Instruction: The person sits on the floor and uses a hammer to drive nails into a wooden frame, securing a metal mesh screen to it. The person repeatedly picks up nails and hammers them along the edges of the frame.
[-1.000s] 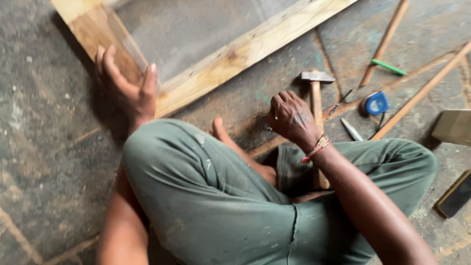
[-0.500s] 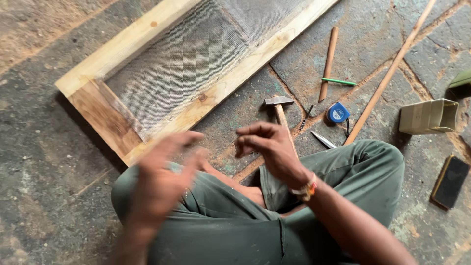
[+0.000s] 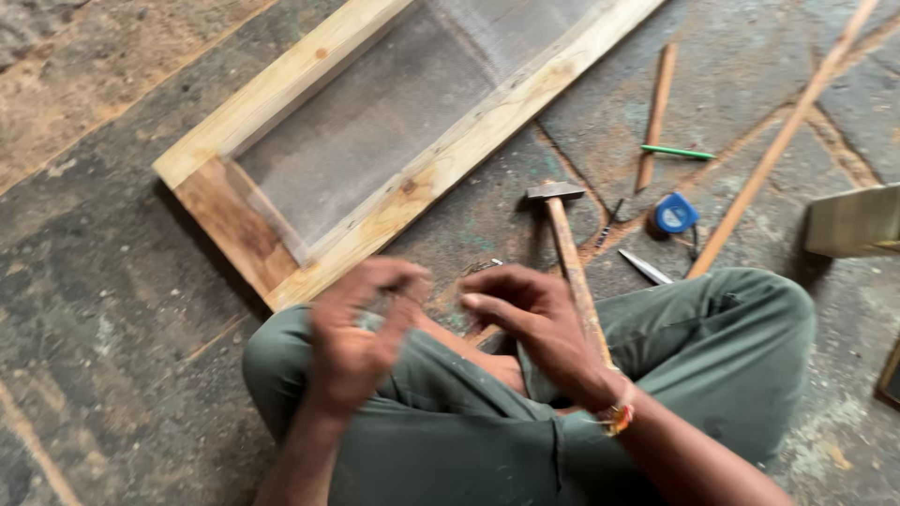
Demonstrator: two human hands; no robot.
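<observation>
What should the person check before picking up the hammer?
1. Hammer within reach, beside right hand: ok.
2. Hammer handle free to lift: not ok, its lower end runs under the leg.
3. Left hand empty: cannot tell, blurred.
4. Right hand empty: cannot tell, fingers curled.
5. Wooden frame lying flat on floor: ok.
6. Tape measure apart from hammer: ok.

The left hand (image 3: 361, 333) and right hand (image 3: 530, 319) hover close together above crossed legs (image 3: 712, 365), fingers curled. A hammer (image 3: 567, 253) lies just right; a wooden frame (image 3: 375, 122) lies far left.
</observation>
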